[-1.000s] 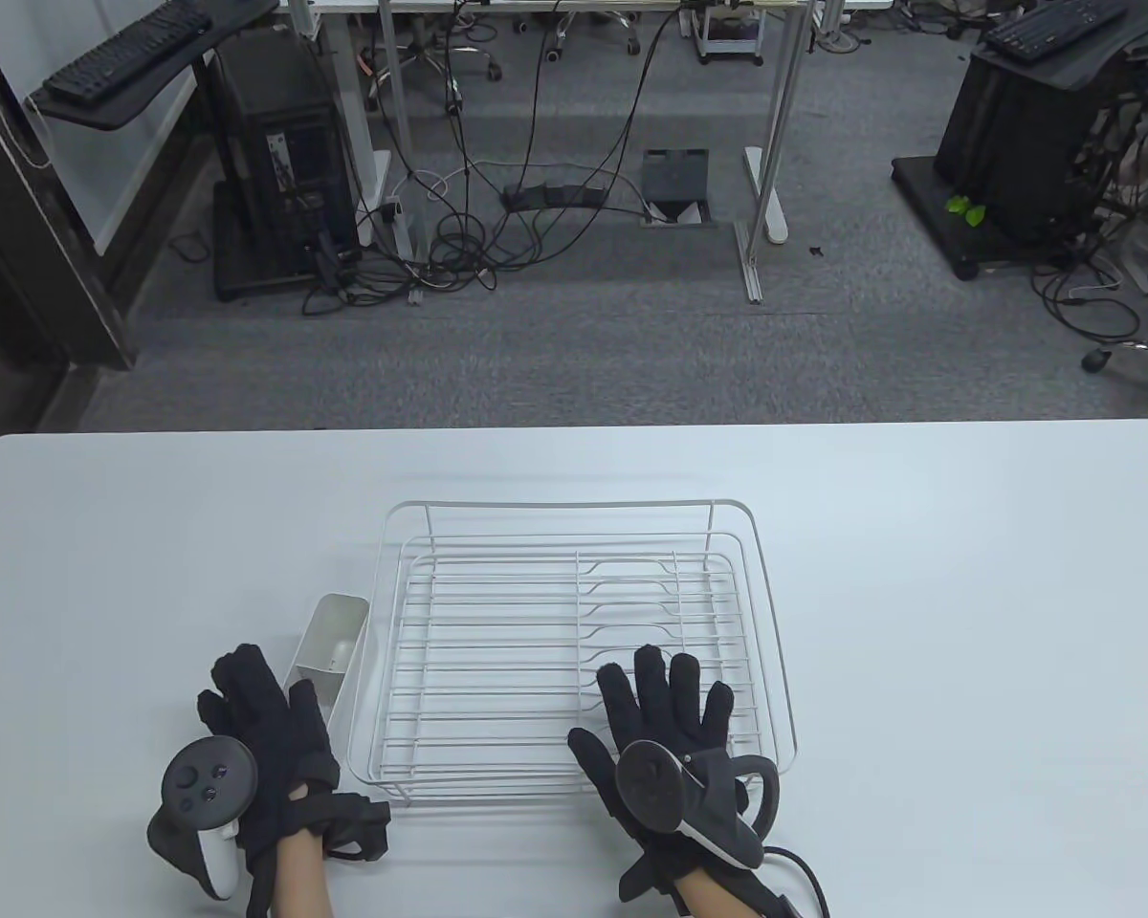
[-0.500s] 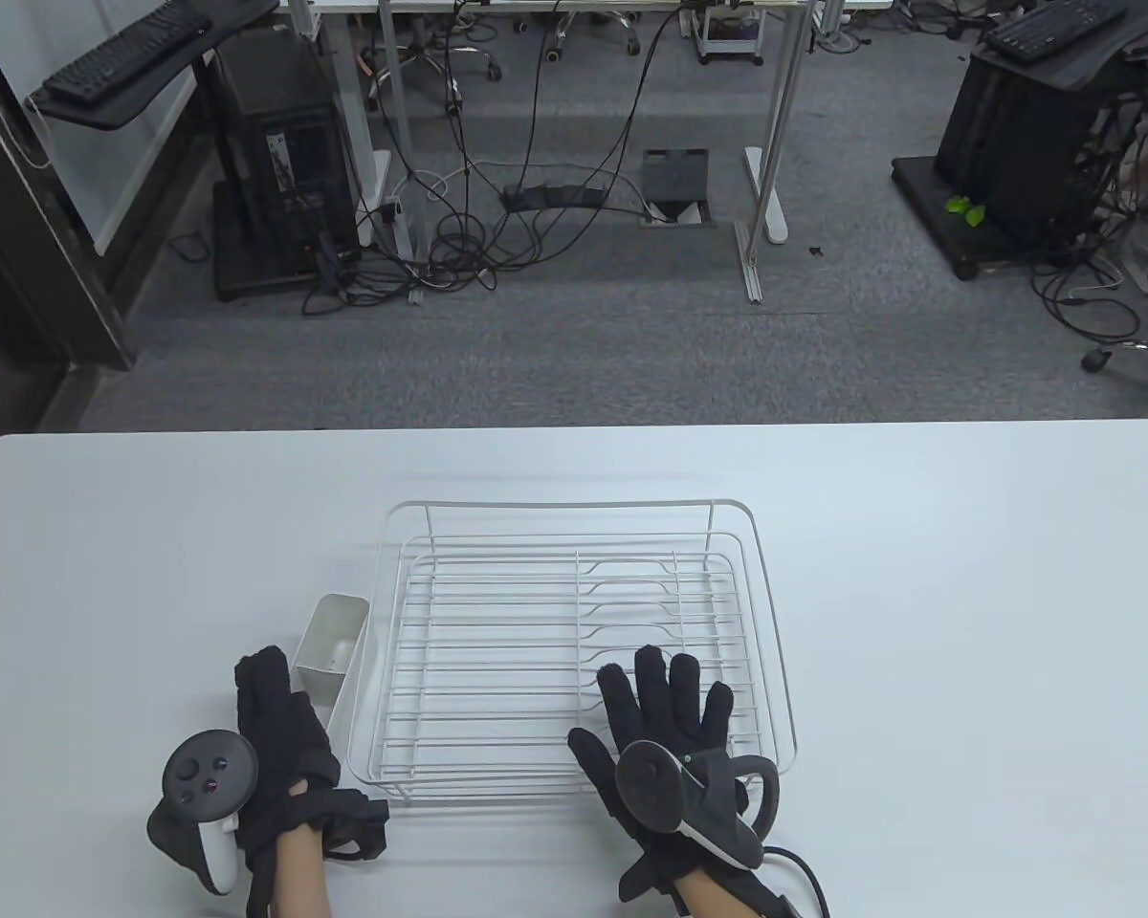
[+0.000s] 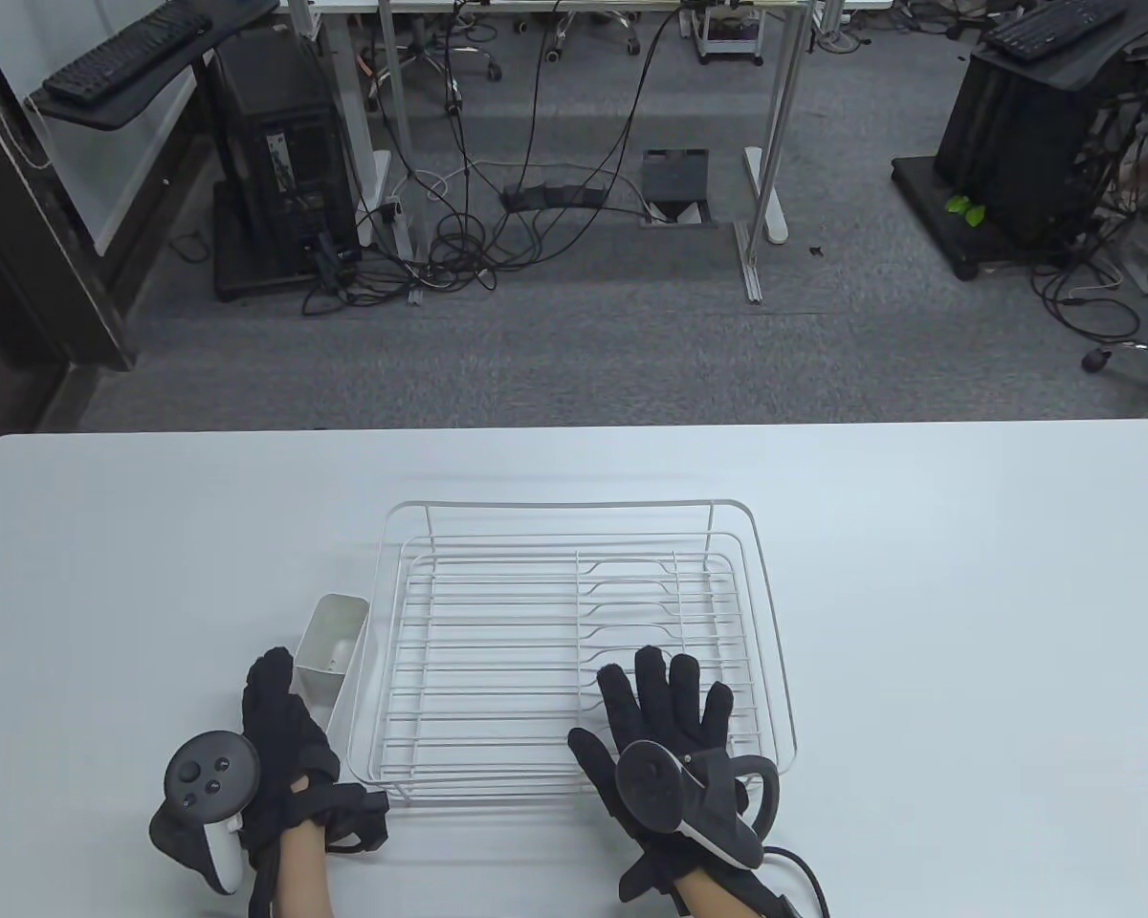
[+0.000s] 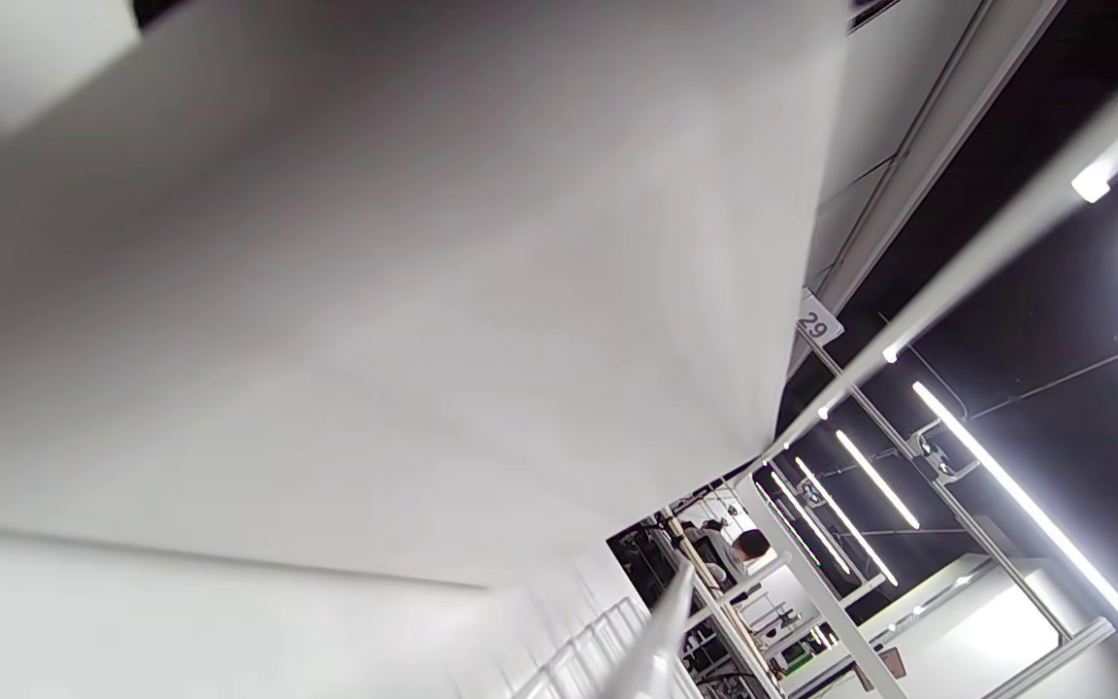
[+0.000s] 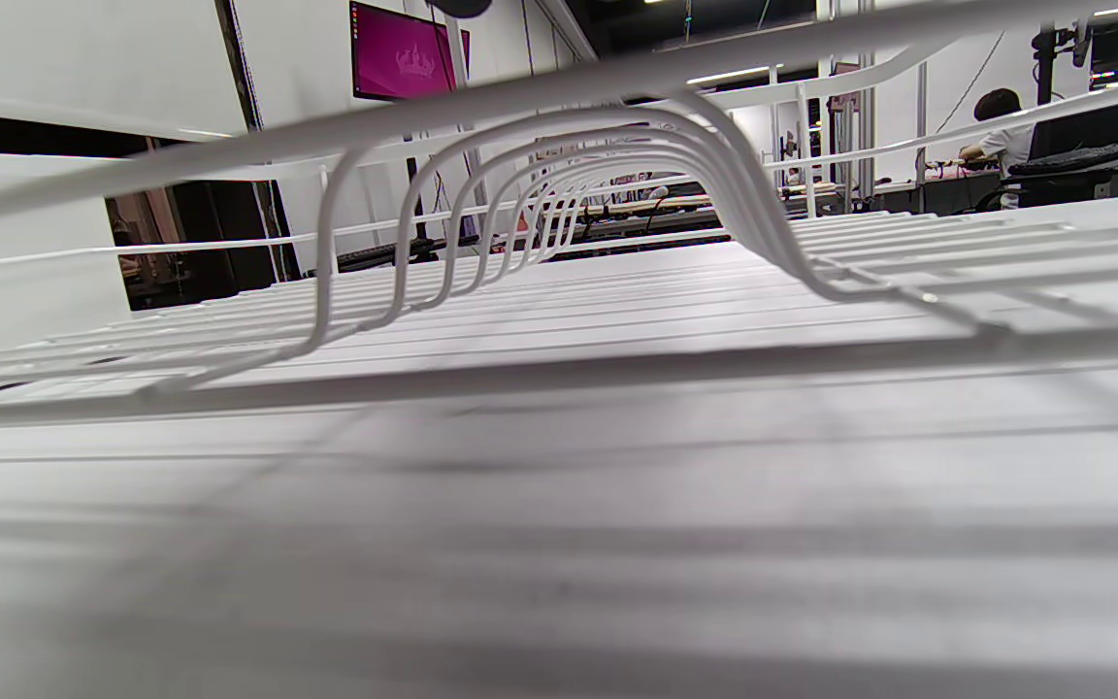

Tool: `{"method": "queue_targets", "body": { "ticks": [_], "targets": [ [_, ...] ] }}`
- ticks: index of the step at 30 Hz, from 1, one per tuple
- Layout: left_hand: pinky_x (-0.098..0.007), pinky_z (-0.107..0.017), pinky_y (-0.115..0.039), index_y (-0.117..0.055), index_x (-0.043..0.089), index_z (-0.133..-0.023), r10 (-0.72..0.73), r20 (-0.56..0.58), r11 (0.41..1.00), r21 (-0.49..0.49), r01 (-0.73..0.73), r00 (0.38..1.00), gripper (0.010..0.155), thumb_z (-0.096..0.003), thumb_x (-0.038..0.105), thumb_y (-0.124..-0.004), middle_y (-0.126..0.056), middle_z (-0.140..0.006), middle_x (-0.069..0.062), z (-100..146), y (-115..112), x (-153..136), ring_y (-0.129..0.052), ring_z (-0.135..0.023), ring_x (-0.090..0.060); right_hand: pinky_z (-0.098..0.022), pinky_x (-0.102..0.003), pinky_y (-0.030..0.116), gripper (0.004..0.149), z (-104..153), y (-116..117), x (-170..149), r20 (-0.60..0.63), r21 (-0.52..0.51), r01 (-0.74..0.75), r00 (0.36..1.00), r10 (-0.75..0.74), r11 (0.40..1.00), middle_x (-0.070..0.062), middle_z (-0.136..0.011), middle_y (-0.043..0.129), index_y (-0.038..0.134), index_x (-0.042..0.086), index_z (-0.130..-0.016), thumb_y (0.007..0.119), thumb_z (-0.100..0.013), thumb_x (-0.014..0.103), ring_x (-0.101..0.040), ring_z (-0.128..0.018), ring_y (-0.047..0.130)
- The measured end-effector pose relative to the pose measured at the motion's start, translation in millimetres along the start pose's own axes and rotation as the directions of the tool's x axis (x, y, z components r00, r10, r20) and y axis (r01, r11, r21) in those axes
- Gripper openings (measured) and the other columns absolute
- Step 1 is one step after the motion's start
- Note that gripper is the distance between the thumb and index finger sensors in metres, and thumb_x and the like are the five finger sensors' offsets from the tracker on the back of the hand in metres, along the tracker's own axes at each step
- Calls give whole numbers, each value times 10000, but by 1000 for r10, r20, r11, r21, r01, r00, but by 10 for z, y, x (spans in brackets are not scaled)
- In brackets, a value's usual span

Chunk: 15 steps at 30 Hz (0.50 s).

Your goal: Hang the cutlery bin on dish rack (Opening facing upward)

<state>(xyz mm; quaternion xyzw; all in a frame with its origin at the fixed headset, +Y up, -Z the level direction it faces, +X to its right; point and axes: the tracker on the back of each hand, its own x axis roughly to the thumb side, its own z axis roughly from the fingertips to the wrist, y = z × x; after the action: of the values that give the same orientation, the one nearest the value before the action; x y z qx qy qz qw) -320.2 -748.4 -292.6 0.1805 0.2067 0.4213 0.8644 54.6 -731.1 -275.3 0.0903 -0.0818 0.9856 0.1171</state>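
Now your left hand [image 3: 282, 736] reaches the cutlery bin [image 3: 330, 645] beside the dish rack [image 3: 770, 612]; its finger grip can't be told. Your right hand [image 3: 665, 727] rests there, fingers spread. Next, grasp and lift, opening up.

Left hand [image 3: 282, 736] fingers bunched together, pointing forward, tracker on its back. Right hand [image 3: 665, 727] flat, palm down, fingers spread and extended forward, nothing held.

The near end of the cutlery bin [image 3: 330, 660] is covered by the left hand [image 3: 282, 741], so contact can't be made out. Left wrist view is mostly filled by a blurry white surface.
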Motion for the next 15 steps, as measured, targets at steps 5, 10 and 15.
{"method": "queue_targets", "body": {
  "ticks": [5,10,15],
  "targets": [
    [-580,-607,-695,-655,251,-1089,0,2,1000,22,0,1000,517,-573,220,-640,-716,-1087,-109,5,-8,-1,-797,-936,-421,-667,-678,233,757,0,0,0,0,0,0,1000,0,1000,-181,-1174,457,543,213,-1123,481,-535,687,-473,-1053,374],
    [-580,-604,-700,-671,251,-1080,8,0,999,43,-8,1000,513,-569,215,-647,-733,-1077,-104,11,-15,-2,-807,-927,-422,-667,-678,234,756,0,0,0,0,0,0,1000,0,1000,-181,-1173,460,546,212,-1122,480,-536,686,-473,-1053,376],
    [-583,-602,-703,-686,248,-1071,20,-7,998,59,-19,1000,510,-564,208,-654,-746,-1068,-105,16,-18,-4,-814,-923,-422,-667,-679,235,758,0,0,0,0,0,0,1000,0,1000,-180,-1174,459,546,211,-1123,480,-537,686,-473,-1053,376]
  ]
}}
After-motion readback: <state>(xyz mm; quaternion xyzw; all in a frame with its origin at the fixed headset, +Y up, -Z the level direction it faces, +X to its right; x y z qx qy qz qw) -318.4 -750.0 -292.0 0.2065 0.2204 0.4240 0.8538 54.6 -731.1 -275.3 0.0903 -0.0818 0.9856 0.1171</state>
